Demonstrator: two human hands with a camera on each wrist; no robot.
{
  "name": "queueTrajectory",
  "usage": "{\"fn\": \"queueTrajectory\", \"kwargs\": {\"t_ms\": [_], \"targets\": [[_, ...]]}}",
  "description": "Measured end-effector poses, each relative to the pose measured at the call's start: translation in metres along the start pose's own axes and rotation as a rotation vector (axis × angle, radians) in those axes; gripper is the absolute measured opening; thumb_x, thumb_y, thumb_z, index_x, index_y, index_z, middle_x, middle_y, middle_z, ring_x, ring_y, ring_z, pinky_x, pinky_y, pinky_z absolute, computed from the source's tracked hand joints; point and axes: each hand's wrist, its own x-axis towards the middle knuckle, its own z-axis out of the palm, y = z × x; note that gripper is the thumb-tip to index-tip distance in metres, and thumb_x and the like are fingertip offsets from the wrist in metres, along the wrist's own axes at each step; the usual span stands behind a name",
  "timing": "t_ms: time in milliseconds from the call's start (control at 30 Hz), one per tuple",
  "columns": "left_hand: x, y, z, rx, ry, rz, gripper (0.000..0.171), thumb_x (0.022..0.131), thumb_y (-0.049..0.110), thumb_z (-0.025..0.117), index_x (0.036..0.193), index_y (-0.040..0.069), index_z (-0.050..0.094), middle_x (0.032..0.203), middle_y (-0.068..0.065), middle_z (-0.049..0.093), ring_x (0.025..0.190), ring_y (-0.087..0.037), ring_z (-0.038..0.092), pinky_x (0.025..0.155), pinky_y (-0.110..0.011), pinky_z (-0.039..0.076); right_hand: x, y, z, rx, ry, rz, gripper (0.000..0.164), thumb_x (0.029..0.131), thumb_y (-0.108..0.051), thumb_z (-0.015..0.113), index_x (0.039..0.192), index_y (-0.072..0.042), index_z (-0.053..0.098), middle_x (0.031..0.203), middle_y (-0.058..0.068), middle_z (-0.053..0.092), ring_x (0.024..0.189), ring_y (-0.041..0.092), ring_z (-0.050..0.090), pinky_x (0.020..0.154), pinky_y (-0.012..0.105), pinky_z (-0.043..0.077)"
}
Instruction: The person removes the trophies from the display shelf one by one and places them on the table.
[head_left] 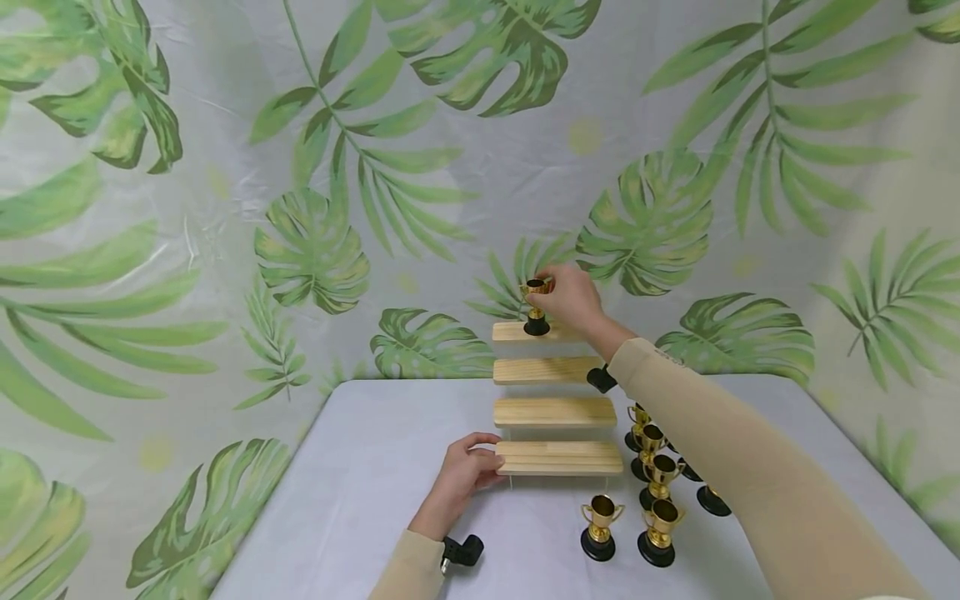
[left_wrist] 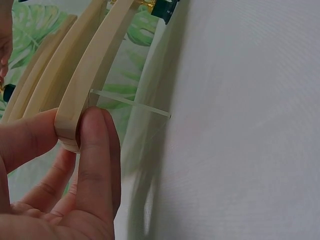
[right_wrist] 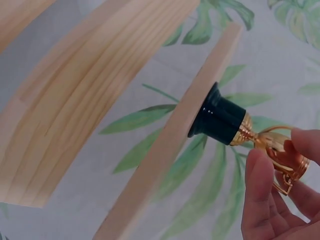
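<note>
A small gold trophy cup (head_left: 536, 310) with a black base stands at the top step of a tiered wooden shelf (head_left: 555, 412). My right hand (head_left: 572, 297) pinches the cup by its upper part and handle. In the right wrist view the trophy's dark base (right_wrist: 218, 114) meets the top board (right_wrist: 165, 135). Down at the lowest step, my left hand (head_left: 467, 467) grips the left end of the board between thumb and fingers. The left wrist view shows that board's rounded end (left_wrist: 70, 125) in the pinch, with a thin clear support (left_wrist: 130, 102) below it.
Several more gold trophies stand on the white tabletop to the right of the shelf, partly hidden by the right sleeve (head_left: 720, 433). Two trophies, a left one (head_left: 599, 528) and a right one (head_left: 660, 533), are nearest the front. A leaf-patterned cloth (head_left: 420, 208) hangs behind the table.
</note>
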Motion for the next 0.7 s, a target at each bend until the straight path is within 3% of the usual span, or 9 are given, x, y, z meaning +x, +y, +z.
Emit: {"fn": "queueTrajectory", "kwargs": {"t_ms": [700], "targets": [[-0.001, 0.002, 0.002, 0.024, 0.017, -0.023, 0.039, 0.083, -0.004, 0.071, 0.121, -0.003, 0.062, 0.087, -0.011, 0.068, 0.077, -0.02, 0.069, 0.07, -0.034, 0.06, -0.023, -0.005, -0.019, -0.001, 0.025, -0.063, 0.04, 0.091, -0.035, 0.076, 0.124, -0.014, 0.067, 0.095, 0.001, 0.068, 0.074, 0.018, 0.062, 0.06, 0.037, 0.052]]}}
